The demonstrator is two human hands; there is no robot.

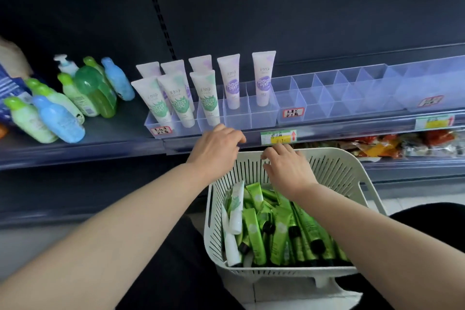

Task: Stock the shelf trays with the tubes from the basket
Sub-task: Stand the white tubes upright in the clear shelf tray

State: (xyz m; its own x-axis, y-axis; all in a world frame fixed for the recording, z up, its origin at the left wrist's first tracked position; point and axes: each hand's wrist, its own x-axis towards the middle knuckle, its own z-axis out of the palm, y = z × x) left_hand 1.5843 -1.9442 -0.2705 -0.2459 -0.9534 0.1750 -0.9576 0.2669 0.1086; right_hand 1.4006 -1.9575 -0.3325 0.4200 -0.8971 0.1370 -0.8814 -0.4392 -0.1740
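Step in hand: between picks, neither hand carrying a tube.
Left hand, fingers loosely bent and holding nothing, hovers below the clear rigid shelf trays. Right hand sits at the far rim of the slotted white plastic basket; grip cannot be told. Glossy green and white tubes lie heaped under the right wrist. Next: pinch one tube, then seat it upright in a vacant cell.

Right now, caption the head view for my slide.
Left hand at the shelf trays, right hand over the basket of green tubes, white tubes already standing.
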